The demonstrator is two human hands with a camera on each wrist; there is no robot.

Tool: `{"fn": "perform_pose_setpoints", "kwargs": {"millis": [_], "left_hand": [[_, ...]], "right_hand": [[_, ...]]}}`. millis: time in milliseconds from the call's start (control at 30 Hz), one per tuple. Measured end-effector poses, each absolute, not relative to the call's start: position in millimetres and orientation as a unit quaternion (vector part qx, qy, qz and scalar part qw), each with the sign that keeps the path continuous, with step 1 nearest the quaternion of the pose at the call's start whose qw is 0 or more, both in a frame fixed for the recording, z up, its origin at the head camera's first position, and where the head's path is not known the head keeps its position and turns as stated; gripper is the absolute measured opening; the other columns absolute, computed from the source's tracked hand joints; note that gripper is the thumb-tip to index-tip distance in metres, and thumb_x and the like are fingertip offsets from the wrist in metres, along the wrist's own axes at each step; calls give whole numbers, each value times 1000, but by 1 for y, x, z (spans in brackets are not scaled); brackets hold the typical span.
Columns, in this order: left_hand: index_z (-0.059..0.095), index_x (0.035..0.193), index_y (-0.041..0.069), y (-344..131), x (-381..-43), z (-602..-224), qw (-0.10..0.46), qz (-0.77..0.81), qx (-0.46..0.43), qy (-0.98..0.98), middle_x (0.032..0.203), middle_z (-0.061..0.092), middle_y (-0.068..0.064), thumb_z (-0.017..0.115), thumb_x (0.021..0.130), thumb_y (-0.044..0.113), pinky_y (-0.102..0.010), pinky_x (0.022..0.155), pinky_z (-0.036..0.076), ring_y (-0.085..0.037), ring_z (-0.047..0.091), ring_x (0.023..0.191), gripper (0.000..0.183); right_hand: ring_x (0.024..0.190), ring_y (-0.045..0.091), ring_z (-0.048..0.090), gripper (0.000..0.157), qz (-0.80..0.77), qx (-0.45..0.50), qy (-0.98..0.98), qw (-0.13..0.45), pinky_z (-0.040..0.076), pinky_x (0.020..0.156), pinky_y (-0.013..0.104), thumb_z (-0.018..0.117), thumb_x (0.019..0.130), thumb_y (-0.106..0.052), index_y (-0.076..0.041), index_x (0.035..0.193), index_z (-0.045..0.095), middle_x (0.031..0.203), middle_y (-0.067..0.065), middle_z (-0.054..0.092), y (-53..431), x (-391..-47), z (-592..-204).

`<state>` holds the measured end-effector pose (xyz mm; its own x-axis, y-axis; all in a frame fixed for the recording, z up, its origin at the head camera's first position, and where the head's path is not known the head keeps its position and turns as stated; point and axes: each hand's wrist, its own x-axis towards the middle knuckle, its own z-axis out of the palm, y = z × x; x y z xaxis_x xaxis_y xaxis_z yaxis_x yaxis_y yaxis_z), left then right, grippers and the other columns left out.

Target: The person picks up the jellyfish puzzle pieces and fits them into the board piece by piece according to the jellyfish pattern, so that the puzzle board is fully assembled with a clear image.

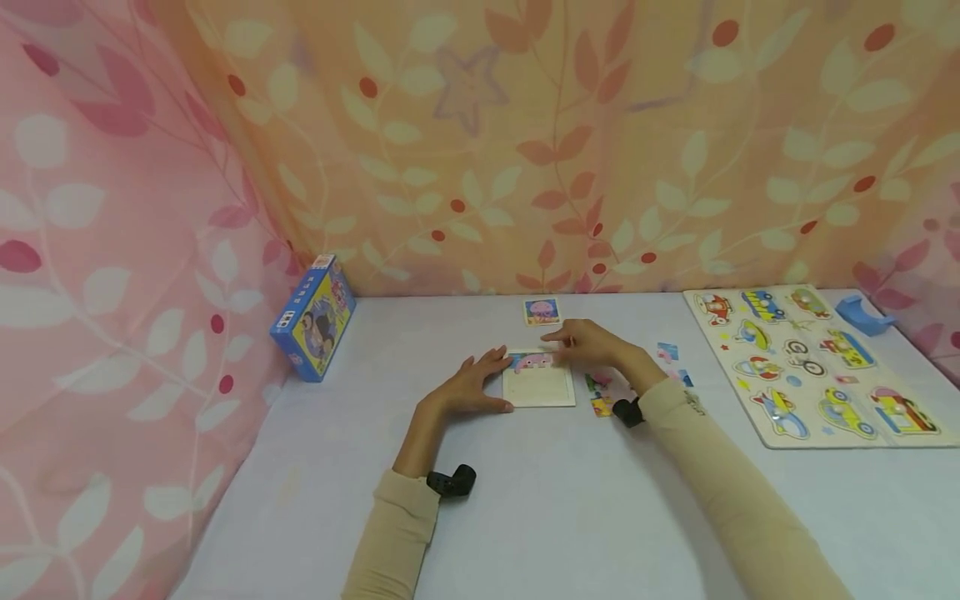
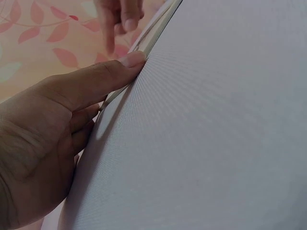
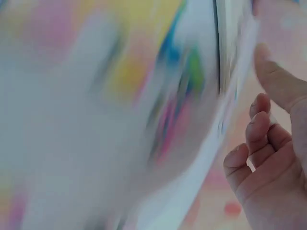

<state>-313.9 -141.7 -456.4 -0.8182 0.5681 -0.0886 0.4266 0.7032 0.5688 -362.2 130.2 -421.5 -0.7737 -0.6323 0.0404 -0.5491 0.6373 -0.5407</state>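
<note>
A small white puzzle tray [image 1: 536, 393] lies flat on the table, with pink and blue puzzle pieces [image 1: 531, 361] along its far side. My left hand [image 1: 471, 385] grips the tray's left side, thumb at the near corner and fingers toward the far one. In the left wrist view that thumb [image 2: 132, 59] presses on the tray's edge. Over the far right corner hovers my right hand [image 1: 592, 342], index finger pointing left and the others loosely bent; nothing shows in it. Loose puzzle pieces [image 1: 602, 406] lie right of the tray, partly hidden by the right wrist.
More loose pieces [image 1: 667, 352] lie beyond the right forearm. A square picture card [image 1: 542, 312] is behind the tray. At left stands a blue box [image 1: 322, 325]. On the right lie a vehicle puzzle board [image 1: 738, 387] and a blue plastic object [image 1: 862, 317]. Patterned curtains [image 1: 495, 167] border the table.
</note>
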Motion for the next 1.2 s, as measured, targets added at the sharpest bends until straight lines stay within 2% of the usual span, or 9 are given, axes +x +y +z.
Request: {"fn": "perform_pose_setpoints", "kwargs": {"millis": [233,433,567,833,1067,1200], "left_hand": [[31,144,18,-153,-309,-458,118,278,256,918,155,14,6,73,74,42,-40,118,0,-15,8,144,86],[31,144,19,-163,-307,-459,120,286,243,919,155,14,5,74,73,42,-42,117,0,-17,7,144,86],[31,144,22,-162,-307,-462,122,289,236,919,155,14,7,74,73,44,-45,117,1,-18,7,144,86],[30,145,23,-155,-309,-463,123,285,243,919,155,14,8,73,73,45,-45,117,1,-16,7,144,87],[30,145,23,-147,-311,-461,127,285,250,917,155,13,10,73,73,45,-44,117,1,-15,7,144,87],[29,145,23,-142,-313,-461,130,282,258,915,155,12,9,73,73,46,-43,117,1,-15,6,144,87]], "right_hand": [[67,15,41,32,-270,-256,928,3,35,59,26,67,81,-9,1,112,65,72,5,49,209,-356,-415],[69,18,38,33,-238,-187,953,13,32,59,27,64,82,-9,2,112,64,76,8,48,252,-343,-413],[69,19,38,34,-239,-168,956,36,31,59,27,66,78,-9,3,110,64,77,8,46,263,-340,-417],[56,13,34,24,-232,-169,957,37,28,54,25,64,79,-7,1,102,65,60,0,39,274,-343,-428],[70,18,45,22,-220,-176,959,24,37,64,29,64,78,-7,3,98,64,80,9,57,281,-338,-428],[76,19,47,23,-219,-166,961,25,39,69,30,64,78,-8,4,98,64,87,12,60,286,-335,-430]]}}
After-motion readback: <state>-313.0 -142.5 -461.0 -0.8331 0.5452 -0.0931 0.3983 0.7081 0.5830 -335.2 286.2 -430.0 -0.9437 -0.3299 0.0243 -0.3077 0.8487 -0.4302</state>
